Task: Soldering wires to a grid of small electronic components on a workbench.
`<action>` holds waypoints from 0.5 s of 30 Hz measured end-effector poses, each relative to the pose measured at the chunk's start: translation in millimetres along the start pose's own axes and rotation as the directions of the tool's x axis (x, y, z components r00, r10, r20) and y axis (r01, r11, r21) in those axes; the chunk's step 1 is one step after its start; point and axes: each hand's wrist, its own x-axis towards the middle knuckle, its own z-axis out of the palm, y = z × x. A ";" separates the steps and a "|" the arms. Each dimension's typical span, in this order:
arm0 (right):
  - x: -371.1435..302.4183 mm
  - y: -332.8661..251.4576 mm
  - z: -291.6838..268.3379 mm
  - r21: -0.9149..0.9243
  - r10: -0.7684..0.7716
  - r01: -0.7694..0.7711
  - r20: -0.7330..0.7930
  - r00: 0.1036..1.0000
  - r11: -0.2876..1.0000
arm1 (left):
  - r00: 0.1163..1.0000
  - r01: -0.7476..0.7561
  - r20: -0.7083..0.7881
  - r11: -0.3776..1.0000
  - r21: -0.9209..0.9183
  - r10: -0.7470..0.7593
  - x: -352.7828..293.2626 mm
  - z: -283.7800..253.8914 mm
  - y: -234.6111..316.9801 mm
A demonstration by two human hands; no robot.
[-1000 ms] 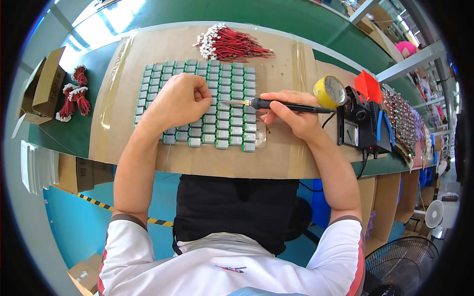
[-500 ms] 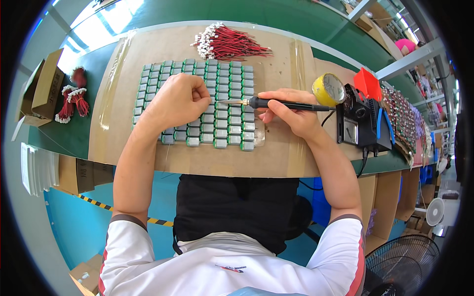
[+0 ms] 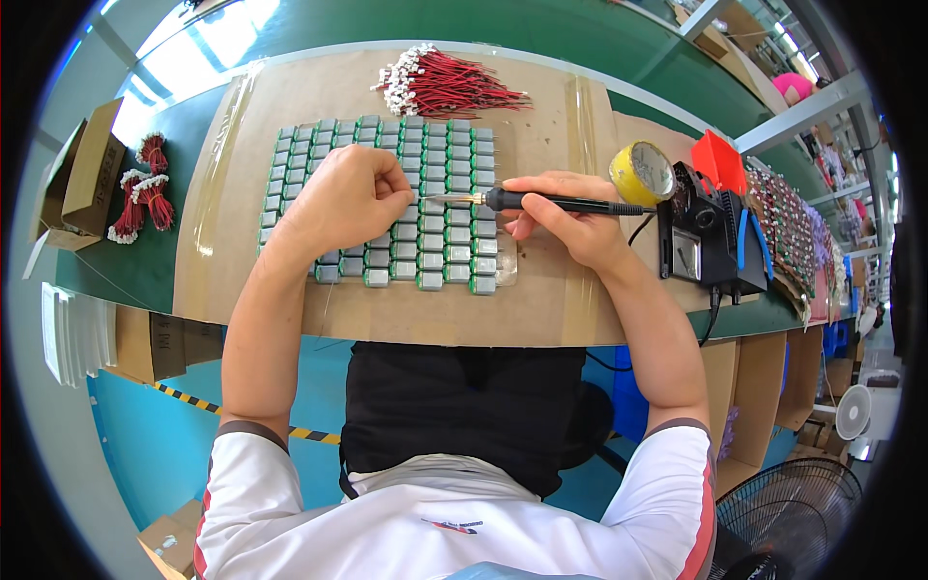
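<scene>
Rows of small grey blocks with green edges [image 3: 430, 261] lie closely packed on the brown board. My right hand [image 3: 568, 215] grips a black-handled soldering iron [image 3: 551, 203] pen-fashion, its metal tip pointing left over the middle rows. Close to that tip, my left hand [image 3: 350, 198] is closed in a pinch above the blocks. Whatever the pinch holds is too small or hidden to make out. Beyond the blocks lies a bundle of red and black wires with white connectors [image 3: 449, 82].
Right of the board stand a yellow tape roll [image 3: 643, 174] and a black soldering station [image 3: 715, 232] with a red holder [image 3: 719, 164]. More wire bundles [image 3: 143, 198] and an open cardboard box [image 3: 85, 179] are at the left. The iron's cord trails near my right wrist.
Both hands and the soldering iron stay almost where they were. Only a very slight shift of the whole picture shows.
</scene>
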 end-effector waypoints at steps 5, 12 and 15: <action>-0.1 1.2 -0.9 0.000 -0.009 0.009 0.006 1.000 1.000 | 1.000 0.012 0.010 1.000 0.007 -0.013 0.3 -1.3 3.6; -0.2 2.0 -0.9 0.002 -0.014 0.014 0.002 1.000 1.000 | 1.000 -0.027 0.013 1.000 0.004 0.027 0.9 1.0 -2.0; -0.1 1.4 -1.2 -0.004 -0.012 0.012 0.007 1.000 1.000 | 0.999 -0.032 0.012 0.999 0.008 0.031 0.5 0.5 -1.3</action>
